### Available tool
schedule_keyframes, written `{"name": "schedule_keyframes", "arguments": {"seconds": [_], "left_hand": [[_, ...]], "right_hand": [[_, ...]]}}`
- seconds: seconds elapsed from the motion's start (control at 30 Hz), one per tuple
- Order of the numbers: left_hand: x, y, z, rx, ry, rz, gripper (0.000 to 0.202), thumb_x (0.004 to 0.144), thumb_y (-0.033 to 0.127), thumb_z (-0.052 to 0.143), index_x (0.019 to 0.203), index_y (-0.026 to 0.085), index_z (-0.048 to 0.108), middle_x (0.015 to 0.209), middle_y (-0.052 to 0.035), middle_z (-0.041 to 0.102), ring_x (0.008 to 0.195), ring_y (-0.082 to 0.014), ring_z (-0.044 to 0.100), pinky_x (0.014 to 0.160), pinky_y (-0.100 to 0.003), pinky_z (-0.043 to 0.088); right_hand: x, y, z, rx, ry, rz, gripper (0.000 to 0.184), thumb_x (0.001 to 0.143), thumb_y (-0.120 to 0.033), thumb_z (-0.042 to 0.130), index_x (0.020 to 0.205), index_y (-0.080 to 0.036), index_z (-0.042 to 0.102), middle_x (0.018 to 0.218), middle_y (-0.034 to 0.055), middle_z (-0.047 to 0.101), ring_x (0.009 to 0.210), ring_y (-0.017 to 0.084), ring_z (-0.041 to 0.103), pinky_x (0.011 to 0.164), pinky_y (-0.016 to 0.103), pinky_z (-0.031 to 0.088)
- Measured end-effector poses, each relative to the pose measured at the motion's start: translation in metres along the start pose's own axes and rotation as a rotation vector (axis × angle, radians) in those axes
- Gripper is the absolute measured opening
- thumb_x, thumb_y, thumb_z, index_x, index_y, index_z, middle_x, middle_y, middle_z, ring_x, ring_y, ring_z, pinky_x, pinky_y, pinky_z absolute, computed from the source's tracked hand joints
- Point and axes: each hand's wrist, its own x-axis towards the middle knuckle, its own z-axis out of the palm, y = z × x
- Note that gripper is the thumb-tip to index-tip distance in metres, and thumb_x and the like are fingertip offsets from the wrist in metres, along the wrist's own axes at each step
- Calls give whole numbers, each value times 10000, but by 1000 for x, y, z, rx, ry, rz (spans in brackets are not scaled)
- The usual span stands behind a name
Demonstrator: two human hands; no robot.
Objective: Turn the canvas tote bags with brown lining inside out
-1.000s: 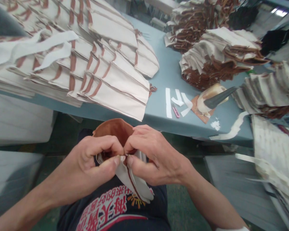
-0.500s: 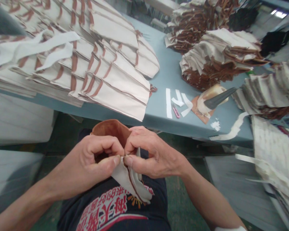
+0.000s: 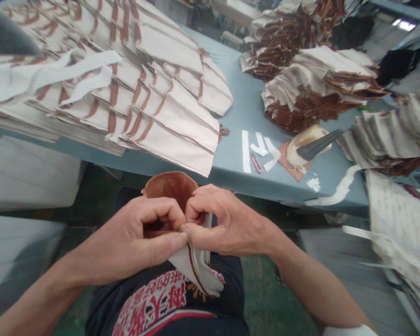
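The brown-lined cream fabric pouch (image 3: 202, 270) hangs off the near edge of the table (image 3: 227, 172), pinched at its rim between thumb and finger of the left hand (image 3: 150, 233) and right hand (image 3: 227, 221); fingertips hide the exact spot. Its brown mouth faces the table, long axis slanting down toward the wearer's right. Probably light, floppy, best held by the seam.

Table (image 3: 231, 148), blue-grey top. Pink cutter (image 3: 256, 164), one. White strips (image 3: 246, 151), just beside cutter. Cream pieces (image 3: 178, 135), brown-trimmed, overlapping, left of cutter. Brown patch (image 3: 294, 171), white scraps (image 3: 314, 183), right of cutter. Cream-and-brown stacks (image 3: 311, 84), beyond cutter, rightward.
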Motion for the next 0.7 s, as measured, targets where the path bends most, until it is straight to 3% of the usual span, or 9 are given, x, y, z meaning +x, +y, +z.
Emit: {"name": "schedule_keyframes", "arguments": {"seconds": [0.17,0.3,0.47,0.57,0.7], "left_hand": [[-5,-11,1,-22,-28,4,263,942,321,676,719,192,624,630,75,503,559,-85,422,495,-150,359],[-6,-11,0,75,52,26,283,949,337,660,703,200,632,613,71,524,540,-92,450,473,-161,368],[-9,-6,3,309,185,161,245,973,255,601,749,220,693,653,68,658,570,-102,579,538,-180,432],[-9,-5,5,350,200,230,240,988,214,593,781,230,714,693,80,718,612,-93,651,597,-172,467],[-6,-10,5,372,185,241,260,995,222,595,747,225,674,627,90,632,537,-81,563,530,-181,409]], "right_hand": [[-6,10,-12,132,-118,-165,255,1108,-325,679,884,-202,686,840,-19,708,838,146,632,944,315,489],[-8,8,-11,-19,-19,-223,121,1038,-200,695,917,-208,690,882,2,746,868,164,663,942,329,503],[-9,-3,-5,-237,121,-275,152,1014,-135,616,899,-196,694,808,12,733,806,185,689,946,373,528],[-10,-7,-4,-328,166,-283,177,1025,-130,610,889,-179,713,828,36,767,819,197,720,987,388,542],[-12,-6,-2,-423,146,-288,222,1057,-129,596,895,-161,745,846,56,798,831,213,757,964,379,555]]}}
